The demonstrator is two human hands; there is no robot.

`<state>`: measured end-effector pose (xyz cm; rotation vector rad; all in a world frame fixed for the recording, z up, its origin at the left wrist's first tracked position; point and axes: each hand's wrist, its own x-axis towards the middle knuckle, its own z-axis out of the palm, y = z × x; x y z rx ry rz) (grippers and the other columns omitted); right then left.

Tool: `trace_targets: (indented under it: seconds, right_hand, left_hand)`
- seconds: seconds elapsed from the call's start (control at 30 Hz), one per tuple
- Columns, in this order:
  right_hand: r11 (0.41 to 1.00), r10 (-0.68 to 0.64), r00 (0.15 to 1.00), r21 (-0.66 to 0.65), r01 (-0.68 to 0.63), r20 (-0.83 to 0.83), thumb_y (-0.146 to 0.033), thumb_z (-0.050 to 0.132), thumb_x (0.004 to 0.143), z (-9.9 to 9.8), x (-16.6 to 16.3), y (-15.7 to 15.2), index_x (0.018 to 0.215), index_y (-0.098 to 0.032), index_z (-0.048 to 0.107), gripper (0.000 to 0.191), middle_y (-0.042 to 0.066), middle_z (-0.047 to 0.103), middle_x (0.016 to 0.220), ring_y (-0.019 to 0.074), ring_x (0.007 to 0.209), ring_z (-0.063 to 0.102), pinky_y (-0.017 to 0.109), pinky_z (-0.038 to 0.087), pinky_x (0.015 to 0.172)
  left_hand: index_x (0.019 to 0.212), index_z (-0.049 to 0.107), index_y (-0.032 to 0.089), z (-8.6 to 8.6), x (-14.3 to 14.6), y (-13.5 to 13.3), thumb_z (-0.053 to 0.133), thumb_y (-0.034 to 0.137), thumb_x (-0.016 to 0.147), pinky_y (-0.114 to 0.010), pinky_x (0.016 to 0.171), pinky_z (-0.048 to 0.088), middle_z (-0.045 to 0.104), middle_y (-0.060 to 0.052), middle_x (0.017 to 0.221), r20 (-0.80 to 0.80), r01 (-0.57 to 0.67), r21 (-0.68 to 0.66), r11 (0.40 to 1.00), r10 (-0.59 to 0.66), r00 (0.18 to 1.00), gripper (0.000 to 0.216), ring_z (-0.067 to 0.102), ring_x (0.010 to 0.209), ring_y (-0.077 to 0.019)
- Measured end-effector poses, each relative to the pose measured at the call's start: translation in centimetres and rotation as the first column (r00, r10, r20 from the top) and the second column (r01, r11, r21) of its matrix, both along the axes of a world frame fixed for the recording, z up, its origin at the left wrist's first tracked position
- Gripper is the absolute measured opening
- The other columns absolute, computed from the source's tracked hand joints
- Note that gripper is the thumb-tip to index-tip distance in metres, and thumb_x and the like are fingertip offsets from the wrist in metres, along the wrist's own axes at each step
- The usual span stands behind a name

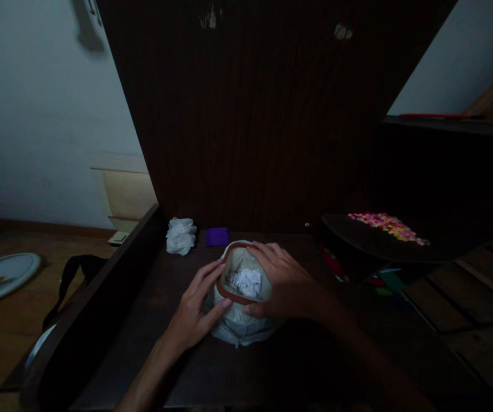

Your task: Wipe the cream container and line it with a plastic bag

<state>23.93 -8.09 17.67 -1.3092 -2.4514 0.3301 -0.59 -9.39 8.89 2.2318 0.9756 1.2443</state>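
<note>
A small round container with a reddish-brown rim [229, 295], lined with a pale plastic bag [238, 329], stands on the dark tabletop [152, 337]. Crumpled white paper [246, 281] lies inside it. My left hand [197, 309] presses against the container's left side, fingers curved over the bag and rim. My right hand [283, 283] wraps around the right side, fingers over the far rim and thumb on the near edge.
A crumpled white wad [181, 235] and a small purple object [217, 236] sit at the back of the table by the dark wooden panel. A dark tray with pink and yellow bits [386, 224] is at right. A white plate [1, 277] lies on the floor at left.
</note>
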Motion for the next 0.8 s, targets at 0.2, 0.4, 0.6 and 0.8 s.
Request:
trace_targets:
  seconds: [0.2, 0.4, 0.6, 0.8]
  right_hand:
    - [1.000, -0.001, 1.000, 0.029, 0.000, 0.022, -0.064, 0.084, 0.059, 0.1, -0.2, 0.0, 0.150, -0.016, 0.043, 0.110, 0.019, 0.046, 0.153, 0.0407, 0.134, 0.045, 0.057, 0.040, 0.109]
    - [0.999, 0.033, 0.999, 0.028, -0.032, -0.035, -0.063, 0.087, 0.055, -0.1, 0.1, 0.7, 0.149, -0.015, 0.043, 0.114, 0.019, 0.049, 0.150, 0.0393, 0.134, 0.046, 0.054, 0.041, 0.110]
    - [1.000, 0.018, 0.996, 0.009, -0.017, -0.086, -0.073, 0.082, 0.057, -0.9, 0.4, 1.0, 0.151, -0.015, 0.042, 0.117, 0.021, 0.047, 0.152, 0.0394, 0.137, 0.043, 0.055, 0.040, 0.112]
    - [1.000, -0.025, 0.993, -0.019, 0.023, -0.114, -0.073, 0.083, 0.055, -1.8, 0.3, 0.9, 0.154, -0.015, 0.038, 0.123, 0.021, 0.042, 0.157, 0.0409, 0.143, 0.038, 0.059, 0.035, 0.116]
  left_hand:
    - [0.146, 0.050, 0.028, -0.3, 0.0, 0.1, 0.061, 0.029, 0.098, -0.045, 0.113, 0.049, 0.051, -0.012, 0.149, 0.022, -0.021, 0.037, 0.999, 0.020, 1.000, 0.049, 0.054, 0.136, -0.0285]
    - [0.144, 0.052, 0.027, -0.2, 0.0, 0.1, 0.064, 0.029, 0.096, -0.045, 0.112, 0.050, 0.053, -0.013, 0.148, 0.029, -0.031, 0.049, 0.998, 0.030, 0.999, 0.049, 0.055, 0.136, -0.0289]
    - [0.146, 0.051, 0.028, -0.2, 0.0, 0.1, 0.063, 0.029, 0.096, -0.045, 0.112, 0.050, 0.053, -0.013, 0.148, 0.027, -0.039, 0.023, 0.999, 0.038, 0.999, 0.051, 0.055, 0.136, -0.0292]
    - [0.145, 0.051, 0.028, -0.1, 0.2, 0.1, 0.062, 0.030, 0.097, -0.046, 0.112, 0.049, 0.053, -0.013, 0.148, 0.060, -0.037, -0.029, 0.999, 0.038, 0.997, 0.049, 0.055, 0.136, -0.0293]
